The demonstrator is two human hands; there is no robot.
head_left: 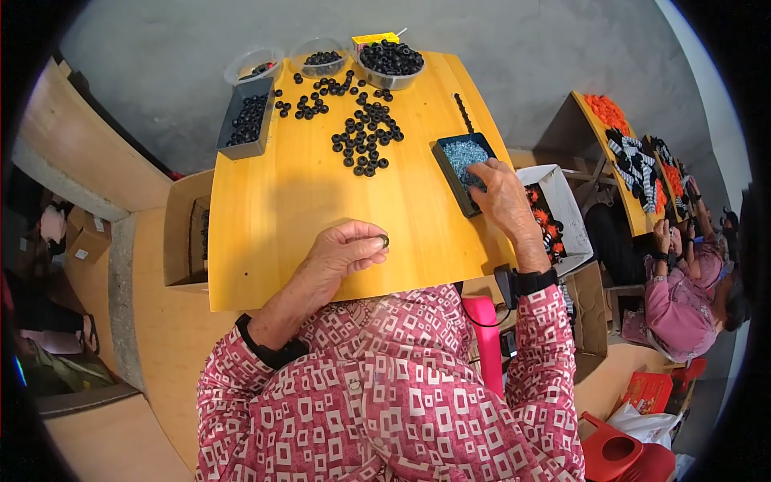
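Near the table's front edge, my left hand [349,249] pinches a small black ring [384,240] between thumb and forefinger. My right hand [504,197] reaches over a dark rectangular tray [446,170] at the table's right side. Its fingers are bent down into the small clear bluish pieces [464,153] there; what they grip, if anything, is too small to make out. Loose black rings [365,136] lie scattered across the table's far middle. Beyond the tray rests a thin black knobbed strip [463,112].
At the far edge stand a grey bin [245,120] of black rings, a heaped clear bowl [391,79], two smaller bowls and a yellow box [376,38]. A white carton [572,217] with orange and black pieces sits right of the table [265,241]. People work at tables farther right.
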